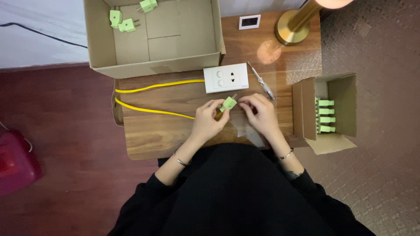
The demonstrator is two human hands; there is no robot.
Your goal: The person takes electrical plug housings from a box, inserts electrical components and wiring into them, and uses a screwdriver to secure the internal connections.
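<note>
Small wooden table over dark red floor. Three pale green plastic plugs in large open cardboard box; more rowed in small side carton. Left hand pinching green plug on yellow cable; right hand curled just beside, fingertips at its prongs.

Black long-sleeved garment, sleeves pushed up; a thin bangle on each wrist.

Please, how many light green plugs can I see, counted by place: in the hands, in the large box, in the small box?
In the left hand and right hand: 1 plug
In the large box: 3 plugs
In the small box: 4 plugs
Total: 8
</note>
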